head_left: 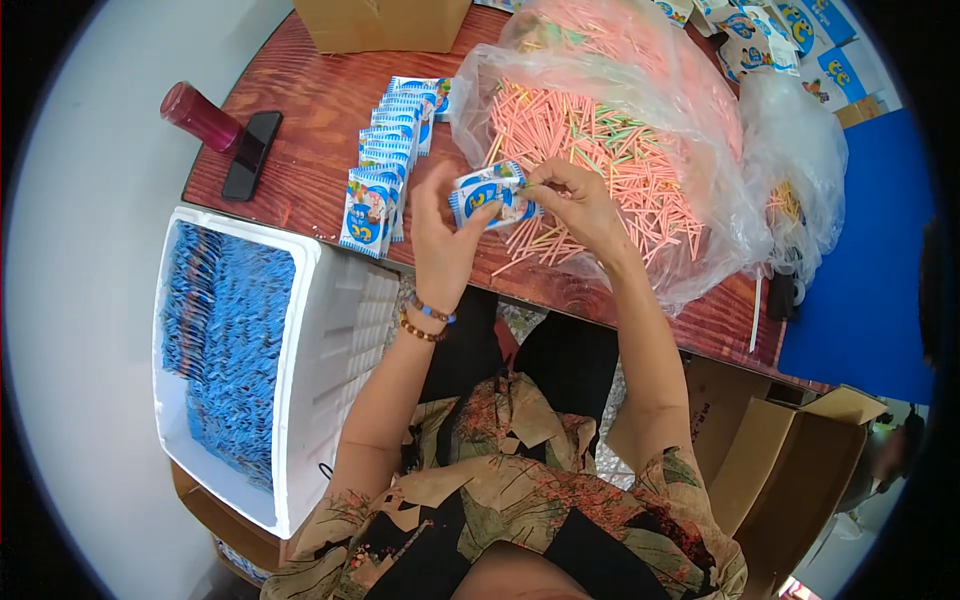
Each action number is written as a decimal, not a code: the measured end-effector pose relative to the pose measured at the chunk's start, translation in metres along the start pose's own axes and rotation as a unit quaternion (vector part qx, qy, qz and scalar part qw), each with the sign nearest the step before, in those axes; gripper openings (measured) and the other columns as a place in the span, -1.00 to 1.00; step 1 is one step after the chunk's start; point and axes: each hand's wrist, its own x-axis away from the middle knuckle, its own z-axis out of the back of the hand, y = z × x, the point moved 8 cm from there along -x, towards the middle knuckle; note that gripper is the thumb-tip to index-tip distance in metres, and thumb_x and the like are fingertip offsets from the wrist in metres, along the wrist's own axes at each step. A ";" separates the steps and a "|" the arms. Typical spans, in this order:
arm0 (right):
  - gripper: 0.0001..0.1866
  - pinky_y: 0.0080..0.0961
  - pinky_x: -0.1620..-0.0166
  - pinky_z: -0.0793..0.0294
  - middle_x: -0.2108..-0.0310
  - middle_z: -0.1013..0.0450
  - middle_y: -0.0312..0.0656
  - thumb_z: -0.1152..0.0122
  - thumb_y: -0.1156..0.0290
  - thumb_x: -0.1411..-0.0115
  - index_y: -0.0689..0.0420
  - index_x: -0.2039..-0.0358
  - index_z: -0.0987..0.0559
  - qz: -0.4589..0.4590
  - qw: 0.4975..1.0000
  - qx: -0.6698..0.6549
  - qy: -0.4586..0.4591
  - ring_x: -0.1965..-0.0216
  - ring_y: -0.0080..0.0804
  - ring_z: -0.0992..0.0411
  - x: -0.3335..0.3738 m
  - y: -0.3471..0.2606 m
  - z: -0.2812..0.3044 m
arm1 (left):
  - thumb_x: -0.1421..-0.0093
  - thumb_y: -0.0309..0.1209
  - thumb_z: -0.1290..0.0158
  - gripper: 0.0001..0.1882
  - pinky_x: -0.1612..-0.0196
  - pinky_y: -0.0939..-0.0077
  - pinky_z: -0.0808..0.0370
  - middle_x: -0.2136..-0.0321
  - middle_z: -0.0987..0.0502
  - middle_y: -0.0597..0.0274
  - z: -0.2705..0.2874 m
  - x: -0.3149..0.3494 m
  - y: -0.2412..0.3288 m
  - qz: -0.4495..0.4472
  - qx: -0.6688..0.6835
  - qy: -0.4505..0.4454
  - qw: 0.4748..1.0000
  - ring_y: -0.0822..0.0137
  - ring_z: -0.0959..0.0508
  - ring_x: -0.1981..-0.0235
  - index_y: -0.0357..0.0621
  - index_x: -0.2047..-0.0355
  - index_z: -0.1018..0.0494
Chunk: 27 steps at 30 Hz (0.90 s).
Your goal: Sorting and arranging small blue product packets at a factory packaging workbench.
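My left hand (447, 232) is closed on small blue-and-white packets (487, 196), its thumb lying across the front one. At their right edge my right hand (580, 205) pinches with thumb and fingertips; what sits in that pinch is too small to make out. Just left of my left hand, an overlapping row of similar packets (369, 212) runs back across the wooden table (310, 95). Beyond and to the right of my hands, a big clear plastic bag (690, 110) lies open, full of thin pink, yellow and green sticks (560, 125). Some sticks spill out toward the table's near edge.
A white foam box (300, 400) packed with blue packets stands at the left. Back left are a dark phone (251, 155) and a red tumbler (200, 115). A cardboard box (383, 22) sits at the back, a second clear bag (800, 170) at right, an open carton (790, 470) below.
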 end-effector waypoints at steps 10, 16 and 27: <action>-0.88 -0.61 0.17 -0.44 0.36 -0.56 -0.33 -0.29 0.49 -0.15 0.17 0.28 -0.64 -0.054 0.976 -0.210 0.020 0.28 -0.65 -0.44 0.041 0.012 -0.012 | -0.21 -0.54 -0.13 -0.85 0.28 0.70 -0.47 0.35 -0.59 0.36 -0.022 0.035 -0.036 0.208 0.295 -0.046 0.931 0.65 -0.50 0.36 -0.32 0.21 -0.56; -0.88 -0.65 0.25 -0.45 0.40 -0.56 -0.32 -0.28 0.51 -0.16 0.23 0.28 -0.64 -0.052 0.953 -0.290 0.069 0.36 -0.68 -0.44 0.053 0.020 -0.023 | -0.24 -0.51 -0.11 -0.84 0.30 0.73 -0.44 0.36 -0.58 0.37 -0.020 0.043 -0.026 0.202 0.255 -0.053 0.944 0.67 -0.48 0.37 -0.34 0.22 -0.56; -0.89 -0.58 0.13 -0.40 0.32 -0.50 -0.27 -0.22 0.47 -0.18 0.24 0.44 -0.58 -0.016 0.963 -0.248 0.107 0.22 -0.56 -0.44 0.067 0.013 -0.005 | -0.31 -0.40 -0.05 -0.80 0.26 0.65 -0.48 0.35 -0.58 0.30 -0.017 0.055 -0.049 0.275 0.368 0.001 0.888 0.59 -0.52 0.34 -0.31 0.30 -0.57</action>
